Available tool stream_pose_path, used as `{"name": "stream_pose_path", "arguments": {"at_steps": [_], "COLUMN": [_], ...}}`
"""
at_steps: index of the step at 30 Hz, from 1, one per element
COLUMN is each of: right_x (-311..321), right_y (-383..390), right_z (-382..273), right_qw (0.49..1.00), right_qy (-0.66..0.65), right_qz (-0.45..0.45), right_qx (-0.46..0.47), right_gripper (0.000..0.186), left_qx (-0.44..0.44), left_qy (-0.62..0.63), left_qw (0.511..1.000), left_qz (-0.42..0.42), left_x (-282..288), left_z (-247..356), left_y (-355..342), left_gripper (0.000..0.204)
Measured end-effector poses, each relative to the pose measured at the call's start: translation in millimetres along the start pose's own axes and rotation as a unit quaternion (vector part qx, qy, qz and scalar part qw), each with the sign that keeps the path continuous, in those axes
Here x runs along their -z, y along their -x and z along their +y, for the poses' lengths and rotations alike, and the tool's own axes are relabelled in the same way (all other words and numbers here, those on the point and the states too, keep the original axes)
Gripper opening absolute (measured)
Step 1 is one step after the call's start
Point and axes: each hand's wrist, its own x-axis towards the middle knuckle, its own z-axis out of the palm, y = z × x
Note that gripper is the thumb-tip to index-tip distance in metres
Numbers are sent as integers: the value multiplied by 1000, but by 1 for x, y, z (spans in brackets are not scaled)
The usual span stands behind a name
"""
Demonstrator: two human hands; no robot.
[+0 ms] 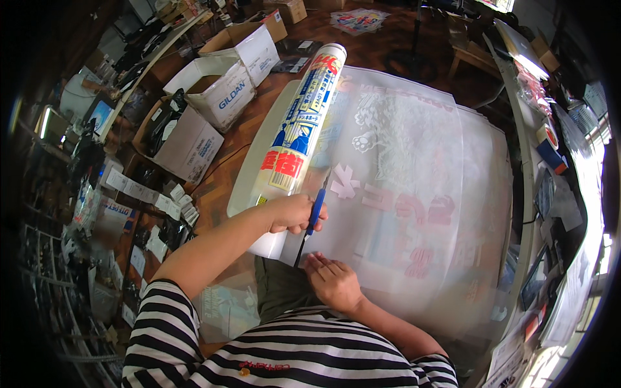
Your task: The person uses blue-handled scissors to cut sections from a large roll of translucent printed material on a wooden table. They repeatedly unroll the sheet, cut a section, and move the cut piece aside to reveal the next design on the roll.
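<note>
Slim blue tool (317, 211), aslant in left fingers (297, 227) — printed roll (299, 132) beneath them, translucent sheet (394, 168) under right fingers (318, 264)

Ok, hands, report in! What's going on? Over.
Left hand gripping blue tool. Right hand at near edge of translucent sheet. Printed roll partly behind left forearm.

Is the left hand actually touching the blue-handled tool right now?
Touching: the head view shows the left hand closed in a fist, with the blue-handled tool gripped in its fingers.
</note>
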Motion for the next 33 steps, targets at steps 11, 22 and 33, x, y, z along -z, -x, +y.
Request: {"name": "stream_pose_path", "arguments": {"at_steps": [11, 22, 33], "right_x": [7, 18, 36], "right_y": [-15, -12, -15], "right_z": [4, 24, 35], "right_qw": [967, 895, 816], "right_qy": [-176, -361, -480], "right_qz": [67, 0, -42], "right_qx": [-172, -263, -320], "right_gripper": [6, 10, 12], "left_qx": [7, -17, -152], "left_qy": [5, 33, -2], "left_qw": [1000, 999, 985], "left_qz": [7, -14, 84], "left_x": [37, 73, 123], "left_z": [84, 177, 247], "left_y": [-54, -126, -182], "left_gripper": [19, 17, 18]}}
